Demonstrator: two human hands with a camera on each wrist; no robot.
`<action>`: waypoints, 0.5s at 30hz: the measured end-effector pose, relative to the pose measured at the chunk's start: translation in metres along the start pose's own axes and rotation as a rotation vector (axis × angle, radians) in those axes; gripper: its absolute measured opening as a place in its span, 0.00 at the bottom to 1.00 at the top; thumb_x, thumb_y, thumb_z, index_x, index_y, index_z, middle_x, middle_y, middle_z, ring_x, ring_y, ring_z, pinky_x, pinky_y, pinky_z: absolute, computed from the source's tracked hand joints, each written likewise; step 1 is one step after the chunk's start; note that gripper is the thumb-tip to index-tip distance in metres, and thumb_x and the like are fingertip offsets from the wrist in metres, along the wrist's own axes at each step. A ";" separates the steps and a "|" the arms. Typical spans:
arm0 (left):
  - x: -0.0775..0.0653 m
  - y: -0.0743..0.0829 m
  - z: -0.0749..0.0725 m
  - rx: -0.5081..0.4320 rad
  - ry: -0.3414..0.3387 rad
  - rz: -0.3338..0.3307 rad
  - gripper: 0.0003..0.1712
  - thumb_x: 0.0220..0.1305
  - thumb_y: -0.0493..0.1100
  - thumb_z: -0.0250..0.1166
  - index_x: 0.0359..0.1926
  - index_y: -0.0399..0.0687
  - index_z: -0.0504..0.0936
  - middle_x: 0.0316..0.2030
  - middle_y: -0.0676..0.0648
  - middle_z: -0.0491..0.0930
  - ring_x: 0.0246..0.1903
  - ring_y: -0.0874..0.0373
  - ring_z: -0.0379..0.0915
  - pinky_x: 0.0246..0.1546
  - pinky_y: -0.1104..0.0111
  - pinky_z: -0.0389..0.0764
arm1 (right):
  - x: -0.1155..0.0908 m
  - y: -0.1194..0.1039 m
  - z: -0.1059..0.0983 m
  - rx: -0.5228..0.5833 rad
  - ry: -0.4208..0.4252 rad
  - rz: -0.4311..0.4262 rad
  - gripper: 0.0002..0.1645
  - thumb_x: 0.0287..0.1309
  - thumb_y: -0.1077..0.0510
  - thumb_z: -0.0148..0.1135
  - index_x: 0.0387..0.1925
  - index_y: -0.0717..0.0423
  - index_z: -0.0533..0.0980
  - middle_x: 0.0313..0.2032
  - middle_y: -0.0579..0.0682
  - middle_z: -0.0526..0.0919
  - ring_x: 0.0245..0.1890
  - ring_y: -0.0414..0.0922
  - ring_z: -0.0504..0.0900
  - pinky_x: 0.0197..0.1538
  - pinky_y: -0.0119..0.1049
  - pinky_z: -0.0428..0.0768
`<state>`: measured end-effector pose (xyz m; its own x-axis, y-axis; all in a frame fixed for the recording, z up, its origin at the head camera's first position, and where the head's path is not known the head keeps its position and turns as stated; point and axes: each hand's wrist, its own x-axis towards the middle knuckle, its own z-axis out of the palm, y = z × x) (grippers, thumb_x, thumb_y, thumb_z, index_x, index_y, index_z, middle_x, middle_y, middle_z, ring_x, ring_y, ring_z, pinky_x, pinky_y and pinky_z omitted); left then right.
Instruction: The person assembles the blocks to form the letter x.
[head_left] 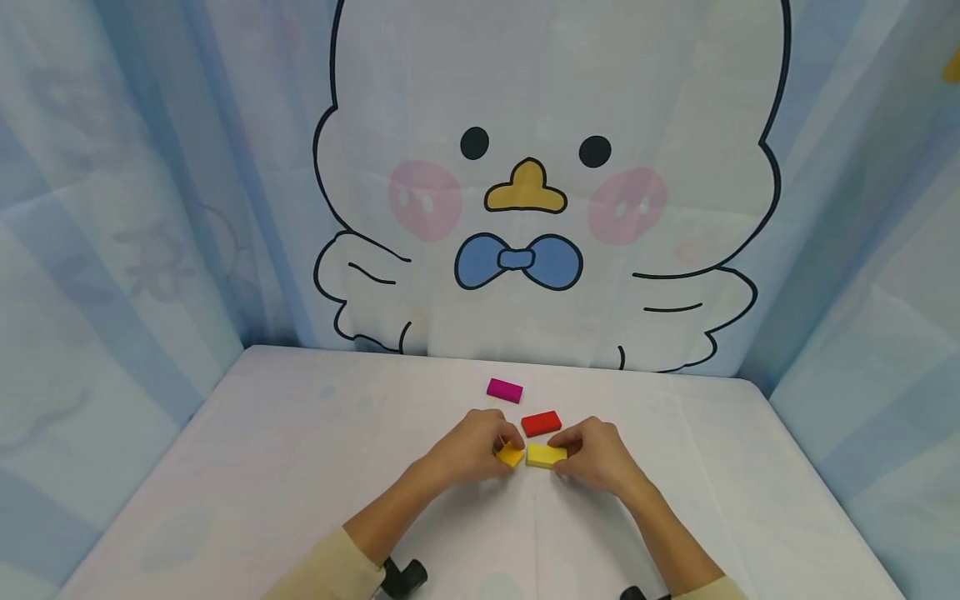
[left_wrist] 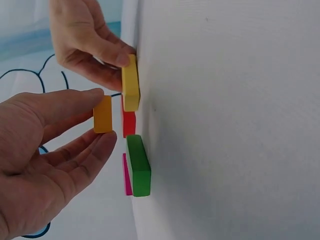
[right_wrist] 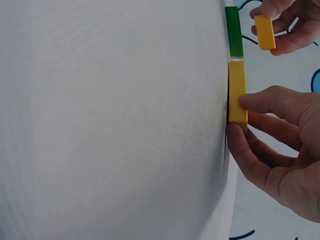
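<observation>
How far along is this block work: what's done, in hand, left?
Apparently done: the green block lies on the table, no hand on it. In hand: the left hand pinches the orange block, raised off the table; the right hand grips the yellow block. Possibly left: the red block and magenta block, lying untouched farther back.

Blue drapes (head_left: pixel 255 167), a cartoon-bird backdrop (head_left: pixel 536 92) and a white table (head_left: pixel 247 467) suggest a curtained-off booth.

An orange block (left_wrist: pixel 103 115) is raised near a lower yellow block (left_wrist: pixel 130 85).
</observation>
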<state>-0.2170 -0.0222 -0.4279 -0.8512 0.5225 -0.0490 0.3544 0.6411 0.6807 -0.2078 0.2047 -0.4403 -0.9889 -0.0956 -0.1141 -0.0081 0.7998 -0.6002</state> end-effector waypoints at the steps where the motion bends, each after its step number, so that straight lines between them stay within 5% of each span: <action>1: -0.001 0.000 0.002 -0.001 -0.004 0.000 0.15 0.59 0.38 0.77 0.48 0.50 0.91 0.37 0.56 0.78 0.38 0.63 0.76 0.40 0.78 0.83 | 0.000 0.000 0.000 0.000 0.000 -0.001 0.18 0.50 0.64 0.80 0.45 0.52 0.90 0.34 0.45 0.85 0.35 0.43 0.76 0.39 0.34 0.84; 15: -0.005 0.003 0.015 0.019 -0.051 -0.025 0.14 0.57 0.38 0.79 0.45 0.51 0.91 0.37 0.55 0.79 0.37 0.63 0.74 0.39 0.78 0.82 | -0.002 0.002 -0.004 0.001 0.003 0.026 0.18 0.51 0.63 0.80 0.46 0.52 0.90 0.33 0.45 0.85 0.36 0.44 0.77 0.40 0.33 0.83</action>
<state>-0.2061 -0.0143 -0.4372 -0.8391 0.5341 -0.1034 0.3409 0.6644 0.6651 -0.2061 0.2085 -0.4383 -0.9892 -0.0732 -0.1270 0.0174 0.8015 -0.5977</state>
